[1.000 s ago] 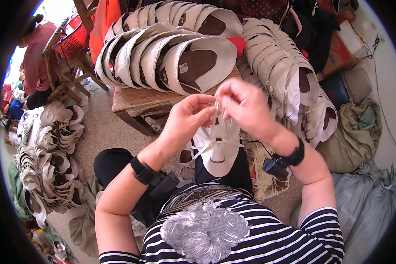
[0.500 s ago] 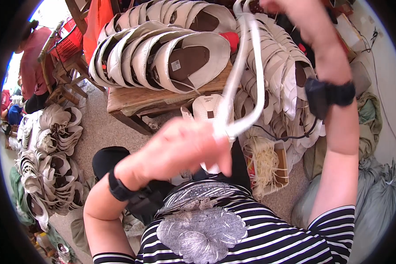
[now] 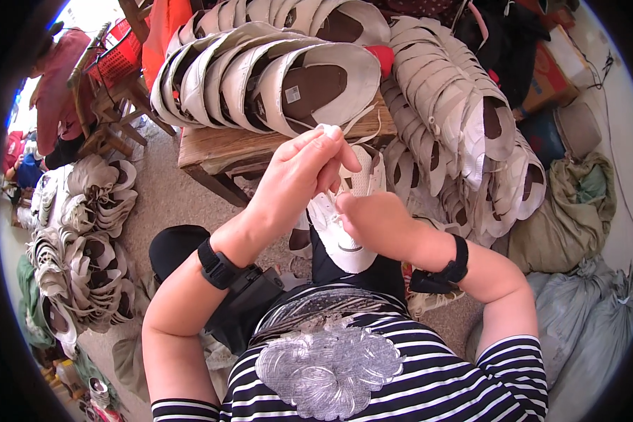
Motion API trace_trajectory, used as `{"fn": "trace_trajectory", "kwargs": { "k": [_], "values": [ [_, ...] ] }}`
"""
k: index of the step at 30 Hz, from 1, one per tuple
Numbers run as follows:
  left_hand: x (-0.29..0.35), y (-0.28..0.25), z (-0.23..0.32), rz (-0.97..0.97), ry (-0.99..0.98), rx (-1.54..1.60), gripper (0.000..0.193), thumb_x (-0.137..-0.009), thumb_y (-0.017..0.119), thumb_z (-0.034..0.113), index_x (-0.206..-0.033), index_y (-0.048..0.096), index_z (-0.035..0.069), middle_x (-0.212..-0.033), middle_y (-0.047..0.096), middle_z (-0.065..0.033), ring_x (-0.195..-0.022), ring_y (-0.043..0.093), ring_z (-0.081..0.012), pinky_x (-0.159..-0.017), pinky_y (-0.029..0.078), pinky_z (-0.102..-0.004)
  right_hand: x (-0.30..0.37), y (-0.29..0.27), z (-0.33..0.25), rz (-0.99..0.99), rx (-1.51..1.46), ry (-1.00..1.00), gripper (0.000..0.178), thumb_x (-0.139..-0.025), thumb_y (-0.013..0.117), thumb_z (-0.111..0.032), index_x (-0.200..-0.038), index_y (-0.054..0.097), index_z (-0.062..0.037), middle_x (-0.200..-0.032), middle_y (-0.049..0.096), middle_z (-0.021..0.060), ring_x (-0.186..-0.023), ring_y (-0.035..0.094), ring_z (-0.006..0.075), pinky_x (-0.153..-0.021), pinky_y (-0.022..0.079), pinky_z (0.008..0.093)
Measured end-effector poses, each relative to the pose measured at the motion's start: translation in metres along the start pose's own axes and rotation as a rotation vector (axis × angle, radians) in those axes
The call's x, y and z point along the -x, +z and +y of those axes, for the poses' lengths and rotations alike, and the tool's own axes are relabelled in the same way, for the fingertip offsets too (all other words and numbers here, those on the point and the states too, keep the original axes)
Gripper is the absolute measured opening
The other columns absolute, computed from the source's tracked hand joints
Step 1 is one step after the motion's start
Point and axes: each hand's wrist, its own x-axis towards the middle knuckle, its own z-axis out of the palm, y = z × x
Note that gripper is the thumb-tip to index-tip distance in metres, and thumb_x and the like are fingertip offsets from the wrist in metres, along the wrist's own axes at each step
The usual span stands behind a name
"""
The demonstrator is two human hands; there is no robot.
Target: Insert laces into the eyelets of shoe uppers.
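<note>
A white perforated shoe upper rests over my lap, beneath both hands. My left hand is closed in a pinch above its upper end, with a bit of white shoelace showing at the fingertips. Lower and to the right, my right hand is closed against the upper near its lacing opening. Its curled fingers hide what they grip. Both hands are close together, and the left one partly covers the upper's far part.
Rows of nested white shoe uppers sit on a wooden bench ahead. More hanging uppers crowd the right, and piles of uppers lie on the floor at left. Grey sacks stand at right. A person is at far left.
My right hand has come down from the upper right to the shoe upper. The long white lace loops stretched between the hands are gone from view. My left hand has moved up slightly.
</note>
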Motion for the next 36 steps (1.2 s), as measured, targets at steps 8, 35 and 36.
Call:
{"fn": "trace_trajectory", "kwargs": {
  "k": [8,35,36],
  "values": [
    [0.014,0.023,0.052,-0.152,0.019,-0.055,0.049,-0.103,0.037,0.03,-0.06,0.045,0.008,-0.054,0.035,0.002,-0.05,0.033,-0.01,-0.053,0.034,-0.0273,0.016,0.052,-0.02,0.217,0.164,-0.306,0.012,-0.081,0.064,-0.012,-0.083,0.055,-0.005,-0.068,0.059,0.0096,-0.059,0.062,0.0261,-0.052,0.048,0.0409],
    [0.053,-0.057,0.051,0.196,0.319,0.502,0.029,-0.106,0.037,0.024,-0.096,0.055,0.004,-0.071,0.043,0.0007,-0.055,0.038,-0.0077,-0.068,0.041,-0.0268,-0.034,-0.053,0.025,0.135,-1.454,0.149,0.018,-0.099,0.058,-0.019,-0.107,0.06,-0.0029,-0.078,0.055,-0.0038,-0.065,0.048,0.0039,-0.071,0.046,0.0231],
    [0.057,-0.074,0.051,0.207,0.312,0.608,0.027,-0.107,0.037,0.021,-0.097,0.054,0.003,-0.075,0.042,0.0009,-0.057,0.038,-0.0082,-0.073,0.042,-0.0287,-0.028,-0.061,0.033,0.205,-1.546,0.165,0.018,-0.098,0.059,-0.018,-0.106,0.06,-0.0018,-0.076,0.054,-0.0037,-0.064,0.048,0.0046,-0.07,0.046,0.0241]
  ]
}}
